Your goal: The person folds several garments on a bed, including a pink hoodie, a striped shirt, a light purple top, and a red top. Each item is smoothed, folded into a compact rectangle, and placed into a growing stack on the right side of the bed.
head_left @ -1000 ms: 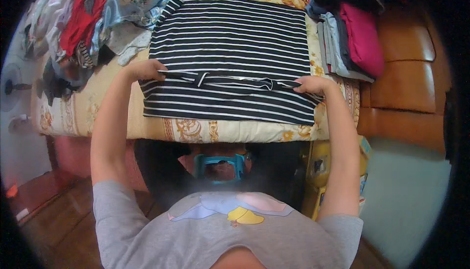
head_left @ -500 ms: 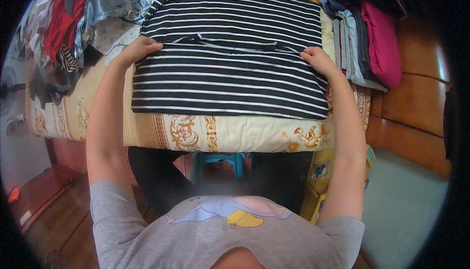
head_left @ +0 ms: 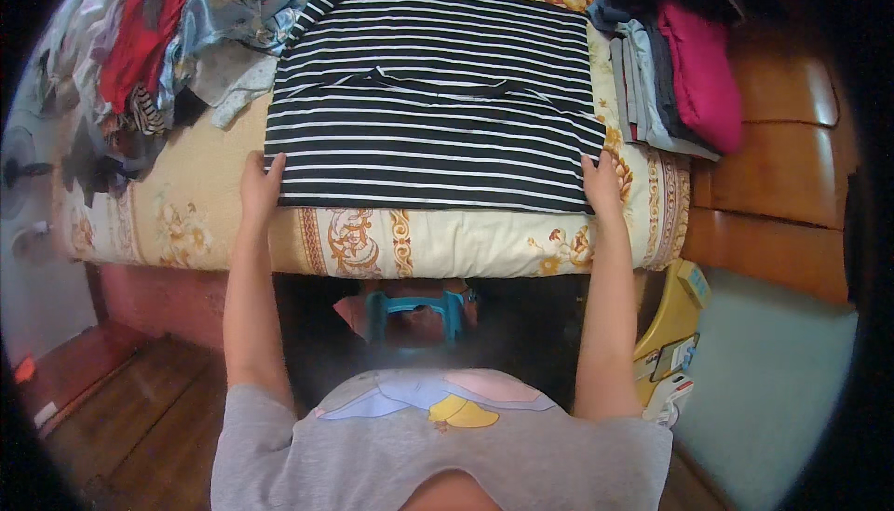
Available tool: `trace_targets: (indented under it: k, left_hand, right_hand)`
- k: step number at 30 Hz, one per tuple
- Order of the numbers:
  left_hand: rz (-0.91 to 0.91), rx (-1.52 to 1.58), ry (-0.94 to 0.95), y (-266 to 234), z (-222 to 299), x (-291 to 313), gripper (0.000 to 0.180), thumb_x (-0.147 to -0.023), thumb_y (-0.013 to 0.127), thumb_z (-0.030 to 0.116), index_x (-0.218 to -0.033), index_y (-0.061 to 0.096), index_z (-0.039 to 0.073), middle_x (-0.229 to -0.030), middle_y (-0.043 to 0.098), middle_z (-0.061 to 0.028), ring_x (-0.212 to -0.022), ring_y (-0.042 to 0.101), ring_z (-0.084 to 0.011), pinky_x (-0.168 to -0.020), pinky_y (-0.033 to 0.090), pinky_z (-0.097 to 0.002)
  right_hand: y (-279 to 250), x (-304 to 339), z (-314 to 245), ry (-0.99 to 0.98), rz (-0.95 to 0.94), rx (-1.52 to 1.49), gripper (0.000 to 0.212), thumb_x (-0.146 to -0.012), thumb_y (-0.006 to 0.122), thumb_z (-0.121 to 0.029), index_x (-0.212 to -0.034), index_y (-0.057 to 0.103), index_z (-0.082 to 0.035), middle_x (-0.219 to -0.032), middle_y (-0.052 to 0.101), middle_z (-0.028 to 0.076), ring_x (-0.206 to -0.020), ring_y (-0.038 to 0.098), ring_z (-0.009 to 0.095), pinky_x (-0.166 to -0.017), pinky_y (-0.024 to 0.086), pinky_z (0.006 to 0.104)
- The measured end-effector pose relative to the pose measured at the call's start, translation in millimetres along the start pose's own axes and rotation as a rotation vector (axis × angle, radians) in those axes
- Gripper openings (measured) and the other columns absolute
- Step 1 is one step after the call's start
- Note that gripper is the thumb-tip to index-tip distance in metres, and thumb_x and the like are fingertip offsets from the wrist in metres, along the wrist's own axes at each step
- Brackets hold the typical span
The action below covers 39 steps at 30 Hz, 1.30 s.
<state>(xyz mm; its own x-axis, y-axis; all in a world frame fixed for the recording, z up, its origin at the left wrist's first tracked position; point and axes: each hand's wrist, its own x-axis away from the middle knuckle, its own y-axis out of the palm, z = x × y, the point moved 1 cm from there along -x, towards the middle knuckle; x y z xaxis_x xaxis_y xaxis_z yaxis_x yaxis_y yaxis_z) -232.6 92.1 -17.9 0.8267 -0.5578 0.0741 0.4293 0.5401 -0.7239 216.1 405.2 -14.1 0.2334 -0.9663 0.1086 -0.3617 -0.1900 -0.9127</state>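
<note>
Nearest to my view I see the grey printed shirt (head_left: 438, 437) of the person, with both bare forearms running up from it toward the bed (head_left: 372, 241). Below the bed edge, in the dark gap, a teal plastic frame (head_left: 414, 311) sits between the arms, and a yellow object (head_left: 670, 325) stands just right of the right forearm. The left hand (head_left: 259, 187) lies at the near left corner of the black-and-white striped garment (head_left: 433, 129); I read its fingers as extended and laid flat on the fabric edge, not curled around it. The right hand (head_left: 602, 187) lies at the near right corner in the same manner, fingers stretched and pressed on the stripes, thumb toward the inside. I register the striped garment spread flat on the floral cream quilt of the bed, its near hem parallel to the bed edge and a folded band crossing its upper half. Further left I see a loose heap of mixed clothes (head_left: 158, 36), red and blue-grey among them, touching the garment's far left corner. Further right a stack of folded clothes (head_left: 680, 73), a pink piece on top, lies just beside the garment, with a wooden panel (head_left: 782, 139) beyond it
</note>
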Motion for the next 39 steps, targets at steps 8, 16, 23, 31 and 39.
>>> trace_targets:
  k: [8,16,23,31,39]
  left_hand:
    - [-0.125,0.072,-0.076,-37.2,-9.7,61.1,0.026,-0.083,0.058,0.022,-0.09,0.054,-0.003,-0.075,0.06,-0.0154,-0.067,0.057,-0.0217,-0.062,0.045,-0.0331]
    - [0.124,-0.201,0.168,-45.7,-3.0,83.7,0.039,-0.077,0.065,0.027,-0.105,0.05,0.005,-0.083,0.059,-0.0172,-0.081,0.057,-0.0345,-0.072,0.045,-0.0404]
    - [0.081,-0.1,0.056,-32.4,-4.6,28.0,0.024,-0.073,0.067,0.019,-0.091,0.06,0.005,-0.073,0.058,-0.0108,-0.07,0.057,-0.0253,-0.064,0.046,-0.0335]
    - [-0.102,0.215,0.153,-24.6,-30.0,-1.6,0.014,-0.076,0.062,0.009,-0.087,0.058,0.001,-0.077,0.06,-0.0116,-0.07,0.058,-0.0222,-0.066,0.045,-0.0319]
    - [-0.192,-0.484,0.934,20.5,65.5,-61.7,0.042,-0.081,0.056,0.017,-0.121,0.048,0.011,-0.129,0.046,-0.0086,-0.12,0.04,-0.028,-0.099,0.031,-0.042]
  right_hand:
    - [-8.7,43.1,19.7,-0.051,-0.17,-0.228,0.037,-0.085,0.052,-0.021,-0.113,0.047,0.003,-0.105,0.055,0.026,-0.1,0.052,0.04,-0.083,0.041,0.0411]
    - [-17.6,60.1,0.3,-0.187,0.174,0.068,0.033,-0.077,0.064,-0.025,-0.095,0.056,0.001,-0.08,0.06,0.021,-0.076,0.059,0.034,-0.068,0.045,0.0384]
    - [-16.7,31.1,-12.7,-0.228,0.126,-0.044,0.021,-0.082,0.056,-0.016,-0.096,0.059,-0.001,-0.088,0.062,0.017,-0.081,0.059,0.03,-0.073,0.045,0.0353]
    - [-4.4,0.0,17.4,-0.176,-0.26,-0.247,0.028,-0.079,0.048,0.004,-0.105,0.054,-0.002,-0.09,0.059,0.006,-0.085,0.055,0.016,-0.08,0.042,0.0264]
    - [22.0,-6.0,-63.2,-0.38,0.146,0.091,0.043,-0.08,0.05,-0.009,-0.123,0.046,-0.01,-0.132,0.038,0.019,-0.124,0.034,0.034,-0.101,0.028,0.0414]
